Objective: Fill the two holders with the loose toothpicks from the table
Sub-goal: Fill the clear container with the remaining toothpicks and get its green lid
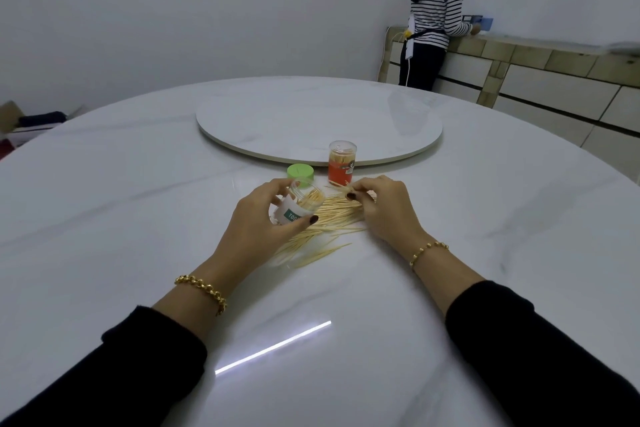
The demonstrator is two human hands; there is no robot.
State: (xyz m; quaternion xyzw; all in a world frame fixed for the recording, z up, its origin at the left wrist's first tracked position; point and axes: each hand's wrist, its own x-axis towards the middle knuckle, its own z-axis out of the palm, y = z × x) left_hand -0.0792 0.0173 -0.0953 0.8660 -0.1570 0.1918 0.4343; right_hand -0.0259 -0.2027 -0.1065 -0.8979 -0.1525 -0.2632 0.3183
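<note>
The left hand (pixel 256 215) curls its grip round a clear holder (pixel 298 204), partly filled and tilted toward the right hand (pixel 384 208), whose thumb and fingertips pinch a few toothpicks (pixel 341 188) just beside it. Under and between both grips, loose toothpicks (pixel 329 222) lie fanned across the white worktop (pixel 138 184), trailing back toward the wrists. Just beyond the left grip sits a green lid (pixel 300 173); beyond the right grip stands an orange holder (pixel 342 163), upright, capped and packed.
</note>
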